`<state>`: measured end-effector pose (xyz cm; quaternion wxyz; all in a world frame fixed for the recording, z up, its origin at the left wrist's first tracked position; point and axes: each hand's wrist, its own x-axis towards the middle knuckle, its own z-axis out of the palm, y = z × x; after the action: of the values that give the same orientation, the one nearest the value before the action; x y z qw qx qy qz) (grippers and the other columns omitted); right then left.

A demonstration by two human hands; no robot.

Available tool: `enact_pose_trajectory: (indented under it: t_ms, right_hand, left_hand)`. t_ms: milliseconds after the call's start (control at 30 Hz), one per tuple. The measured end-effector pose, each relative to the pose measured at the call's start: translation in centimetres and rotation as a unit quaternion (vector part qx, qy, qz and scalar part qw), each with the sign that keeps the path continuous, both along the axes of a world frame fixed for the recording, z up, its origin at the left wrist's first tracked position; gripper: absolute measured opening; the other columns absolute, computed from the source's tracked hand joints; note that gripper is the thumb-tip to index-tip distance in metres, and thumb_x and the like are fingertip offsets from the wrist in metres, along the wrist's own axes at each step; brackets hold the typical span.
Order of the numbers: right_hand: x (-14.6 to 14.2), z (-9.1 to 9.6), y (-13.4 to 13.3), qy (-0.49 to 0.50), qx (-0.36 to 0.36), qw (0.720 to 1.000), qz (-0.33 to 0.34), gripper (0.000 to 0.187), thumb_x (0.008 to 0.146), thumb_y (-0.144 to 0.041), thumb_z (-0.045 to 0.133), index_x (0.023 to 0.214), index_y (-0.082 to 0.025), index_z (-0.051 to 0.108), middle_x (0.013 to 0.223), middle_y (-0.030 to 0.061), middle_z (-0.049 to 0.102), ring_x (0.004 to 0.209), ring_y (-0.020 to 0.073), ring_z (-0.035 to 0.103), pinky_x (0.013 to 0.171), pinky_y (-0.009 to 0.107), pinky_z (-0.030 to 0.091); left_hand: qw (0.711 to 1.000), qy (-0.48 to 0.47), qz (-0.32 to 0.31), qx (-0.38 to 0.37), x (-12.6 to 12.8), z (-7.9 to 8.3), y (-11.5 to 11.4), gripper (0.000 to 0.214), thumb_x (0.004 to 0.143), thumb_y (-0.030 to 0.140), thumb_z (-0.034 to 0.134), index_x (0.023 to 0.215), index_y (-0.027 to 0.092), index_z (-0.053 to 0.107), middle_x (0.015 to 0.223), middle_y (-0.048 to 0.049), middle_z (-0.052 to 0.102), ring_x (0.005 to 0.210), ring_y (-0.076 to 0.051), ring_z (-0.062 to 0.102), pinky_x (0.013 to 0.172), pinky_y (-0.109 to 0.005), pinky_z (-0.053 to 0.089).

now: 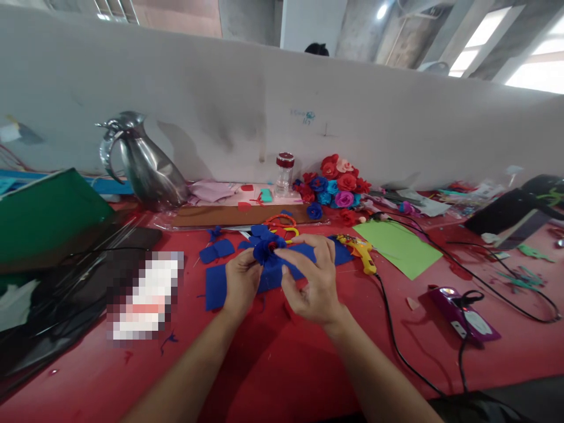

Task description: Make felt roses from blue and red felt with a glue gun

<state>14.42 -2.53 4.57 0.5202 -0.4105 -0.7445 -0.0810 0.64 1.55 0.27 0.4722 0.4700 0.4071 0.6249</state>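
A half-rolled blue felt flower [266, 249] sits between both hands above the red table [273, 358]. My left hand [241, 283] pinches it from the left, fingers closed on the felt. My right hand [311, 279] curls round its right side, thumb and fingers pressed to the petals. Under the hands lies a flat blue felt sheet [215, 286], with smaller blue felt scraps [217, 251] just beyond it. Scissors with orange and yellow handles [282, 226] lie behind the flower.
A yellow glue gun [360, 251] with a black cord lies right of my hands, beside a green paper sheet [399, 247]. Finished felt flowers [335, 183] are heaped at the wall. A steel jug [141, 161] stands back left, a purple device [462, 314] right.
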Motion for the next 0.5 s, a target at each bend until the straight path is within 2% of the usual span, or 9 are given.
enact_pose_trajectory:
  t_ms: [133,233,333,500]
  right_hand:
    - [-0.2,-0.2,-0.1,0.003,0.034,0.999,-0.004,0.024,0.073,-0.011,0.055,0.091,-0.024,0.065,0.105,0.0051,0.053,0.097,0.0220,0.054,0.085,0.041,0.042]
    - [0.0,-0.4,0.2,0.037,0.032,0.998,-0.034,0.022,0.075,-0.009,0.053,0.085,-0.023,0.065,0.098,0.0046,0.055,0.092,0.0210,0.056,0.083,0.040,0.042]
    - [0.2,-0.8,0.9,0.074,-0.007,0.996,-0.055,0.020,0.077,-0.008,0.051,0.080,-0.022,0.065,0.092,0.0045,0.057,0.088,0.0200,0.055,0.082,0.038,0.042]
    - [0.4,-1.9,2.4,0.094,-0.104,0.988,-0.062,0.021,0.075,-0.008,0.051,0.077,-0.021,0.067,0.084,0.0045,0.061,0.085,0.0204,0.056,0.081,0.037,0.043]
  left_hand:
    - [0.999,-0.036,-0.010,-0.018,0.1,-0.2,0.2,0.005,0.057,0.018,0.064,0.060,0.016,0.068,0.059,0.0017,0.060,0.058,-0.012,0.050,0.058,-0.023,0.043]
    - [0.999,-0.019,0.018,-0.036,0.1,-0.5,0.4,0.005,0.060,0.020,0.064,0.058,0.016,0.068,0.054,0.0030,0.058,0.053,-0.010,0.047,0.054,-0.021,0.040]
    - [0.998,0.014,0.047,-0.031,0.2,-0.7,0.7,0.007,0.062,0.021,0.065,0.059,0.016,0.069,0.055,0.0027,0.061,0.057,-0.012,0.052,0.059,-0.022,0.043]
    - [0.997,-0.006,0.039,-0.062,0.3,-0.9,0.9,0.013,0.060,0.028,0.074,0.063,0.015,0.071,0.055,0.0020,0.063,0.059,-0.015,0.058,0.061,-0.027,0.048]
